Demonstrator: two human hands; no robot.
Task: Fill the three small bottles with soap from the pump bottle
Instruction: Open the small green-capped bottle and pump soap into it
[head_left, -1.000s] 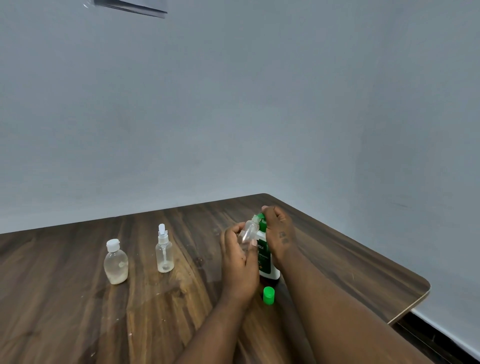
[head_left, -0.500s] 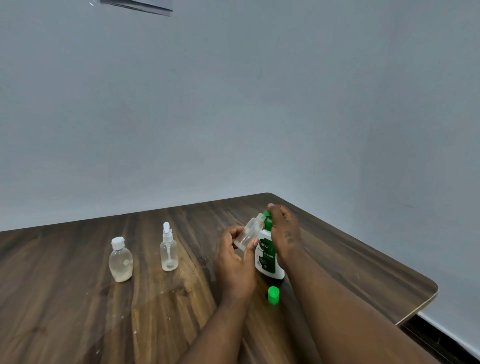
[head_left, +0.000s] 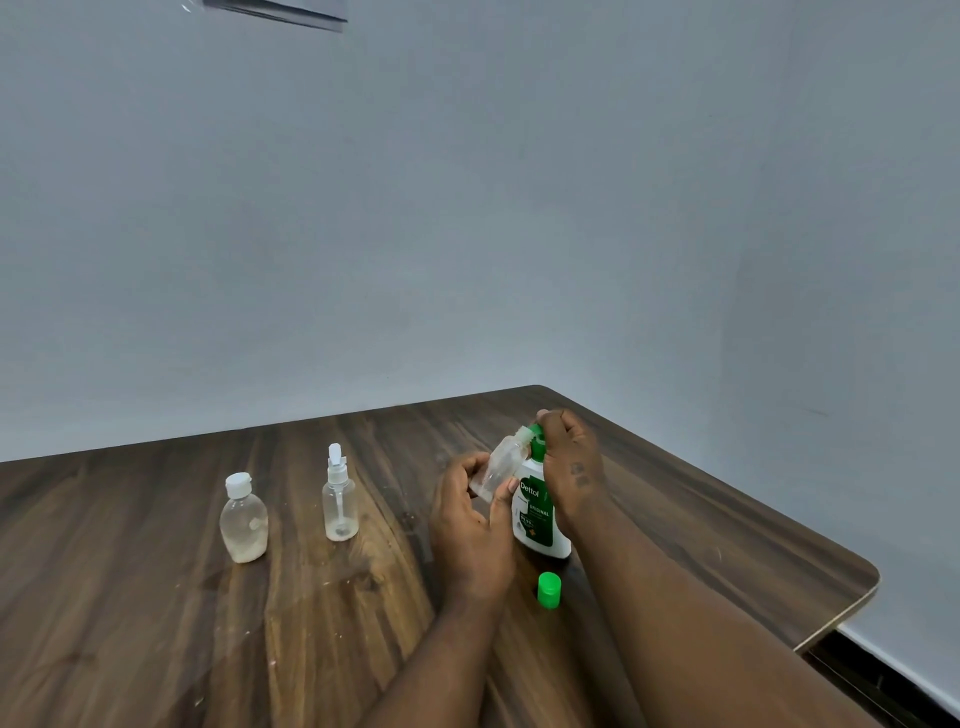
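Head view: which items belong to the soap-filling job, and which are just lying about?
In the job:
Dettol pump bottle
small clear bottle, held tilted at the pump spout
white-capped bottle
spray bottle
green cap, loose on the table, probably off the held bottle

Just there:
wooden table
dark object at the top edge, too cropped to identify

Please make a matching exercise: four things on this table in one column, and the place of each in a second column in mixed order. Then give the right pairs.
1. white-capped bottle
2. spray bottle
3. green cap
4. open clear bottle

A. tilted in the left hand, mouth at the pump bottle
B. on the table, nearer the person than the pump bottle
C. standing farthest left
D. standing second from left

Pairs: 1-C, 2-D, 3-B, 4-A
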